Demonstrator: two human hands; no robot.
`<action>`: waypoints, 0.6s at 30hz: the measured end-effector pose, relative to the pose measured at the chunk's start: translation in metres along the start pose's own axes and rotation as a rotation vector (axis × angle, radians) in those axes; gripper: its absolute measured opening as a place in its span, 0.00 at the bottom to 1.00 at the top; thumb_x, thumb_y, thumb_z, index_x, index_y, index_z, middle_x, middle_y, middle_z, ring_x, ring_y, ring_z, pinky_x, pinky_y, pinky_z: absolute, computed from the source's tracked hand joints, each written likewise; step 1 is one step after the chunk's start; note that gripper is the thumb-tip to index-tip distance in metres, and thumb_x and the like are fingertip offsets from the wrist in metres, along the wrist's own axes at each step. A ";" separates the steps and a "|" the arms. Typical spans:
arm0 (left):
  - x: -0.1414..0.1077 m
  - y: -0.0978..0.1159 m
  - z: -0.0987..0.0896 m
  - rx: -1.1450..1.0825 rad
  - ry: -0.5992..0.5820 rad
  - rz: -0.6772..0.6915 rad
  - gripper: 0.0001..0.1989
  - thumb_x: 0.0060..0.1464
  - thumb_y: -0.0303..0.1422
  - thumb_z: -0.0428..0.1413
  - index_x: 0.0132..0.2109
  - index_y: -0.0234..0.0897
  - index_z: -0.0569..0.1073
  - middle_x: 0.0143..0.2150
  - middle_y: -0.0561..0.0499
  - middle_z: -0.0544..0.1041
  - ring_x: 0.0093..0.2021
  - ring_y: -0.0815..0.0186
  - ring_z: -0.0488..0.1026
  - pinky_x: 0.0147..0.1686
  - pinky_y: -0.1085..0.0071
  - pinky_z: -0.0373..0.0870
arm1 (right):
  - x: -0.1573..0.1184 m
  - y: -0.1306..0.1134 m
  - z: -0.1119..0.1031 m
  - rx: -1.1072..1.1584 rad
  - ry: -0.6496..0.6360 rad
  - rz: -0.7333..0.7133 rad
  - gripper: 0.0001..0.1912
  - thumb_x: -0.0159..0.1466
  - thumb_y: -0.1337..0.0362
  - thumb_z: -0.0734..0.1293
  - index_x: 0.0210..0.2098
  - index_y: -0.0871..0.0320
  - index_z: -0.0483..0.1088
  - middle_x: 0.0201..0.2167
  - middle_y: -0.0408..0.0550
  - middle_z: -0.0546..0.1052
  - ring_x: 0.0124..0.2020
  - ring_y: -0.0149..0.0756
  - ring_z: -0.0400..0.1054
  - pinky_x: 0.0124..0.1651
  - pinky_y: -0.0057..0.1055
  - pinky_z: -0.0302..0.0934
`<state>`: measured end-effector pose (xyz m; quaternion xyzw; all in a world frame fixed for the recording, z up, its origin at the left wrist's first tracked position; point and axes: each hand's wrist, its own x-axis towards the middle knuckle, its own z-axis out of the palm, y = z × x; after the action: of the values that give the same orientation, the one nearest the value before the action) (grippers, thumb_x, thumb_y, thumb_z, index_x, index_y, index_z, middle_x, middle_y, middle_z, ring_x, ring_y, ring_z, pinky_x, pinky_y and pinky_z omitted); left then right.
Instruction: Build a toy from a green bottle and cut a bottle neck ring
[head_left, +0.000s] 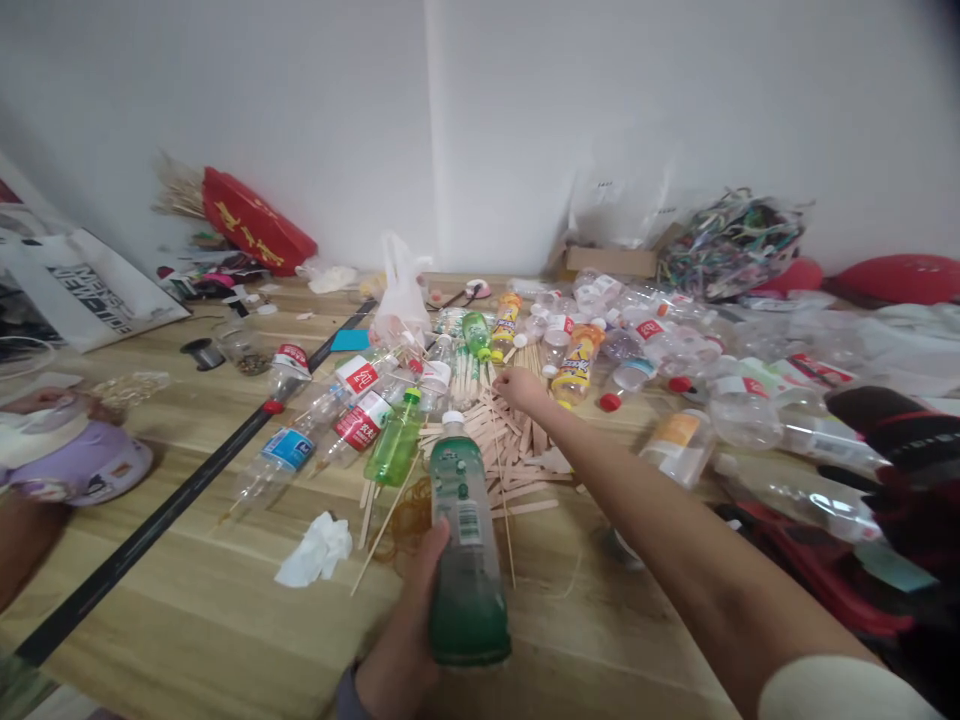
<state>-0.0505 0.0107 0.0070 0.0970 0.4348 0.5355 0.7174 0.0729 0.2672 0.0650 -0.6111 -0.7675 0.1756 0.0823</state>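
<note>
My left hand (412, 610) is wrapped round a green plastic bottle (469, 570) with a white cap, held upright close to me, its thumb on the bottle's left side. My right hand (519, 388) reaches out over a heap of flat wooden sticks (517, 450). Its fingers are pinched together at the far end of the heap; whatever lies between them is too small to make out. Just left of the heap lies a light green bottle (394, 440). Rubber bands (405, 520) and a thin skewer (386, 540) rest beside the bottle I hold.
Many clear bottles (742, 410) crowd the right side, near a red and black bag (810, 570). Crumpled tissue (315, 550) lies left of my hand. A black strip (180, 500) crosses the wooden table. At far left another person's arm (30, 540) is beside a purple and white object (97, 460).
</note>
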 end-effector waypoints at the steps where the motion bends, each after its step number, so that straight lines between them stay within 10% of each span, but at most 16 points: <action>1: 0.000 -0.002 0.003 0.033 0.000 0.005 0.28 0.43 0.54 0.69 0.41 0.35 0.80 0.33 0.48 0.82 0.34 0.61 0.78 0.36 0.68 0.73 | 0.009 0.001 0.000 -0.008 0.003 0.013 0.19 0.69 0.57 0.68 0.56 0.58 0.70 0.56 0.53 0.73 0.51 0.44 0.72 0.51 0.46 0.71; 5: 0.000 -0.009 0.008 0.096 -0.082 0.058 0.30 0.44 0.51 0.69 0.49 0.37 0.78 0.45 0.47 0.82 0.47 0.55 0.77 0.48 0.64 0.71 | 0.028 -0.005 0.006 -0.036 0.019 0.014 0.16 0.72 0.58 0.64 0.55 0.60 0.71 0.56 0.52 0.73 0.51 0.44 0.72 0.52 0.44 0.69; 18: -0.015 -0.003 0.000 0.280 -0.183 0.265 0.42 0.39 0.65 0.64 0.53 0.39 0.75 0.43 0.45 0.79 0.42 0.54 0.74 0.44 0.62 0.70 | -0.001 -0.037 0.029 -0.063 0.036 -0.272 0.19 0.70 0.57 0.67 0.56 0.58 0.70 0.55 0.53 0.74 0.50 0.44 0.72 0.51 0.46 0.71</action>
<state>-0.0496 -0.0033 0.0131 0.3005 0.4216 0.5485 0.6566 0.0293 0.2542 0.0518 -0.5068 -0.8467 0.1276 0.0999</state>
